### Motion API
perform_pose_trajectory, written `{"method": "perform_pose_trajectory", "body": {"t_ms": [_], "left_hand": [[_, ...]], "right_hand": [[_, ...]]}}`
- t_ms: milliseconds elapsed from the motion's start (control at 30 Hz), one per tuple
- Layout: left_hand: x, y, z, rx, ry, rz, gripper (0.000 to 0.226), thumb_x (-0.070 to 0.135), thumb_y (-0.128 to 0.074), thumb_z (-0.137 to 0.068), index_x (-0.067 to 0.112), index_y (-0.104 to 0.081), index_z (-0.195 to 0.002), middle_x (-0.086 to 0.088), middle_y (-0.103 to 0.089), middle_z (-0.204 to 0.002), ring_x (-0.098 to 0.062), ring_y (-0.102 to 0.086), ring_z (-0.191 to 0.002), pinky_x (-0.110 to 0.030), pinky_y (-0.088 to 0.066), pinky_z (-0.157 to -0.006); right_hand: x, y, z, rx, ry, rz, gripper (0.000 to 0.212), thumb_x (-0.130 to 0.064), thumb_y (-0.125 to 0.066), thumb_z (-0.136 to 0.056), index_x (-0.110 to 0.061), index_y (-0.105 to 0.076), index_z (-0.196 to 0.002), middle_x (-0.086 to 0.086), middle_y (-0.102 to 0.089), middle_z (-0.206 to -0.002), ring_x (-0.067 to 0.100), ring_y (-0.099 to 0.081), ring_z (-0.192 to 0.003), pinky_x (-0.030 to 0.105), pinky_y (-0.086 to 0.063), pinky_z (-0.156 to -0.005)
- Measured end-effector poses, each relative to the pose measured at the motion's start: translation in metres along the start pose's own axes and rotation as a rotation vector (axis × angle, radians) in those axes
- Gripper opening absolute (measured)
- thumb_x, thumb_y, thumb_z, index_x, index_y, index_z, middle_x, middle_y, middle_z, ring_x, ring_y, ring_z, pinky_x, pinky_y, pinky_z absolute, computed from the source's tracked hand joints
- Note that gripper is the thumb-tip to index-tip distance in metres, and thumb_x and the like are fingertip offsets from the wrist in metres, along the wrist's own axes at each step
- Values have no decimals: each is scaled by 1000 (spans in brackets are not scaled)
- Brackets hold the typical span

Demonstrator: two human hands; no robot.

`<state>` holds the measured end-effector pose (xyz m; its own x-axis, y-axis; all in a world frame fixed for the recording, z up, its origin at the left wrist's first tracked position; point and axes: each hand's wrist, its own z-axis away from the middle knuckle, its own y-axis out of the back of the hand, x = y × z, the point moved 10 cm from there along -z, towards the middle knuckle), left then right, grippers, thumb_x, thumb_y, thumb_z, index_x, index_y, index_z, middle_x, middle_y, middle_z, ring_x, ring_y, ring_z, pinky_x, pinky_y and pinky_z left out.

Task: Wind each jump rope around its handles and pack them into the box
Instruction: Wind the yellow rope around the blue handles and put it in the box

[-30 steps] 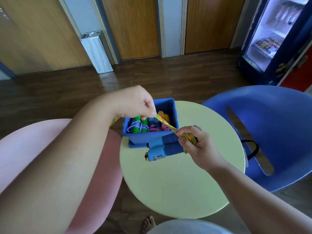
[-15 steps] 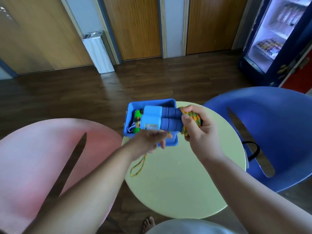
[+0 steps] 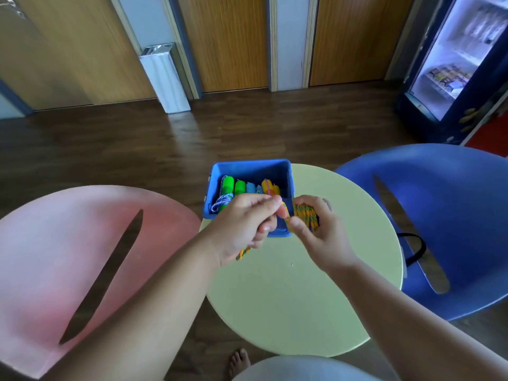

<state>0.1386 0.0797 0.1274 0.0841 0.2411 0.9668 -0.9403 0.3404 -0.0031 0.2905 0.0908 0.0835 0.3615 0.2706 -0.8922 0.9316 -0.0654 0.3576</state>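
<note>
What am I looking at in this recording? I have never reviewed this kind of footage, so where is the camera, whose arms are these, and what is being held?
There is no machine: a person wears one wide-angle camera on the head, looking down at their own bare arms. The left hand pinches a strand of yellow-and-green rope; a loose bit hangs below it. The right hand grips the wound bundle of rope; the handles inside it are hidden. Both hands are above a round pale green table. On its far edge stands a blue box that already holds wound ropes with green, blue and yellow handles. A pink chair is on the left, a blue chair on the right.
</note>
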Motion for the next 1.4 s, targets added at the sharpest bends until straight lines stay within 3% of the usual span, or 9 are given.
{"method": "perform_pose_trajectory", "body": {"t_ms": [100, 300, 533, 700, 767, 900, 1100, 1300, 1400], "left_hand": [[14, -6, -2, -8, -23, 6, 34, 25, -46, -110, 8, -64, -86, 1, -41, -57, -12, -24, -46, -25, -19, -46], [29, 28, -1, 66, -99, -4, 36, 25, -52, -107, 12, -69, -78, 1, -43, -57, -12, -25, -46, -30, -15, -49], [25, 111, 18, 344, -230, -264, 20, 24, -75, -89, 6, -75, -80, -3, -58, -59, -19, -49, -53, -30, -46, -50], [-2, 131, 21, 459, -209, -163, 13, 9, -67, -97, 4, -75, -88, -3, -63, -60, -17, -59, -54, -28, -55, -53], [-21, 129, 19, 455, -145, -20, 11, 8, -65, -97, 4, -73, -91, -3, -66, -62, -17, -63, -53, -26, -56, -53], [-52, 122, 13, 484, -42, 267, 15, 9, -59, -100, 5, -70, -89, -7, -69, -64, -17, -65, -50, -26, -56, -49], [-94, 95, 11, 521, 85, 387, 20, 8, -57, -102, 8, -68, -84, -5, -65, -66, -14, -60, -47, -24, -51, -46], [-112, 1, 18, 352, 116, 70, 27, 5, -55, -102, 10, -70, -81, -7, -56, -62, -15, -50, -48, -25, -42, -46], [-98, -45, 12, 228, 96, -52, 47, 10, -48, -105, 26, -66, -65, 1, -50, -52, -14, -43, -43, -24, -35, -47]], "right_hand": [[-8, -24, 4, -101, 58, 48, 63, -57, -85, -68, -31, -63, -120, -2, -59, -100, 5, -57, -95, 12, -45, -80], [-13, -8, -3, 11, 13, -33, 35, -34, -78, -79, -46, -61, -107, -1, -62, -102, 5, -57, -95, 10, -42, -81], [-23, 18, -12, -17, -8, -128, 34, -29, -72, -83, -55, -61, -103, 0, -62, -107, 18, -61, -92, 38, -55, -78], [-26, 24, -13, -31, -21, -249, 27, -35, -72, -84, -37, -65, -110, 12, -64, -110, 40, -63, -96, 60, -55, -81], [-33, 28, -15, -34, -6, -273, 24, -25, -72, -88, -32, -65, -109, 9, -65, -101, 33, -64, -85, 52, -57, -72], [-44, 25, -17, -53, -24, -405, 24, 7, -65, -94, -12, -62, -109, -10, -61, -73, 5, -55, -59, 15, -45, -56], [-47, 17, -22, -6, -76, -415, 23, 5, -65, -94, -16, -65, -104, -6, -59, -73, 14, -52, -63, 17, -43, -55], [-54, -2, -29, 47, -121, -449, 19, 5, -63, -93, -12, -63, -100, -14, -53, -65, 6, -45, -54, 16, -39, -52], [-59, -17, -28, 35, -128, -445, 19, 4, -63, -92, -14, -64, -98, -9, -54, -67, 10, -47, -59, 20, -42, -57]]}}
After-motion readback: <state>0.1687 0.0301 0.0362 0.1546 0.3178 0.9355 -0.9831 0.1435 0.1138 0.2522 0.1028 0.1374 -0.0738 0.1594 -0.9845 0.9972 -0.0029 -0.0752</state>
